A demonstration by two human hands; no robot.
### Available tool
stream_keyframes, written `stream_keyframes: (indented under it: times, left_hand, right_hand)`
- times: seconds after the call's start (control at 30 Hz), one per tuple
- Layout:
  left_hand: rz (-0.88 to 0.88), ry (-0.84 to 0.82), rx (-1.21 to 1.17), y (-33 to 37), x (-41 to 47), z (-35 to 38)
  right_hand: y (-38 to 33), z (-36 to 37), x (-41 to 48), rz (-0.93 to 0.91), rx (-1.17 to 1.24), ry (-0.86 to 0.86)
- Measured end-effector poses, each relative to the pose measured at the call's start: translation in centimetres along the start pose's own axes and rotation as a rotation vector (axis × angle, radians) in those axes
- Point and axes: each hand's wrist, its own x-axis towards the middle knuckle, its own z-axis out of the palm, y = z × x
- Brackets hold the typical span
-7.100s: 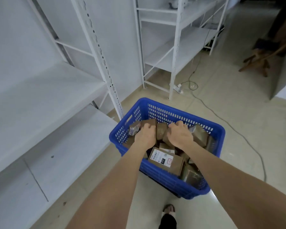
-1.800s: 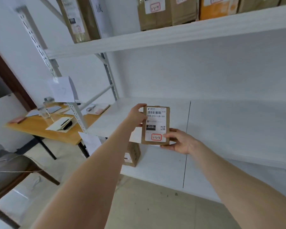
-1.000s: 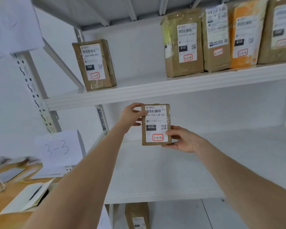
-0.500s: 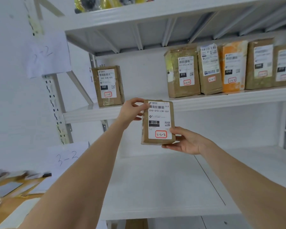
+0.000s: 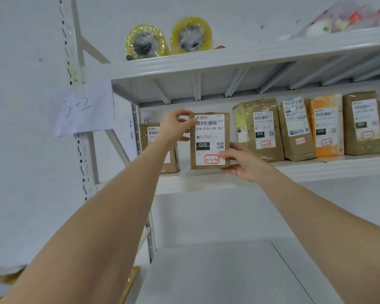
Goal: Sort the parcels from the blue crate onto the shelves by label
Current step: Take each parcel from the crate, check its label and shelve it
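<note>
Both hands hold a brown parcel (image 5: 209, 140) upright at the shelf (image 5: 206, 182) marked by a paper sign "3-2" (image 5: 83, 108). Its white label shows a red-boxed code. My left hand (image 5: 177, 126) pinches the parcel's upper left corner. My right hand (image 5: 239, 162) grips its lower right corner from below. The parcel's bottom is at the level of the shelf board, between a brown parcel (image 5: 157, 148) on the left and a row of several parcels (image 5: 259, 129) on the right. The blue crate is out of view.
Two yellow tape rolls (image 5: 169, 38) and a plastic bag (image 5: 347, 17) lie on the top shelf. A perforated upright post (image 5: 77, 119) stands at the left. Below is a white shelf board (image 5: 228, 273). A wooden table edge (image 5: 130, 279) shows at the lower left.
Both hands have lifted the parcel from in front of the lower shelf up to the 3-2 shelf, into the gap between the standing parcels. The view has tilted upward.
</note>
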Motion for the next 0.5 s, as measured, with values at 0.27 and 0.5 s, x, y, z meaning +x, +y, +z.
stream_keyframes:
  times: [0.27, 0.5]
  left_hand:
    - [-0.044, 0.042, 0.105, -3.2, 3.3, -1.5]
    - [-0.119, 0.030, 0.155, -6.5, 4.1, -1.6]
  right_hand:
    - [1.2, 3.7, 4.5, -0.169, -0.617, 0.122]
    - [3.3, 4.4, 6.4, -0.158, -0.912, 0.145]
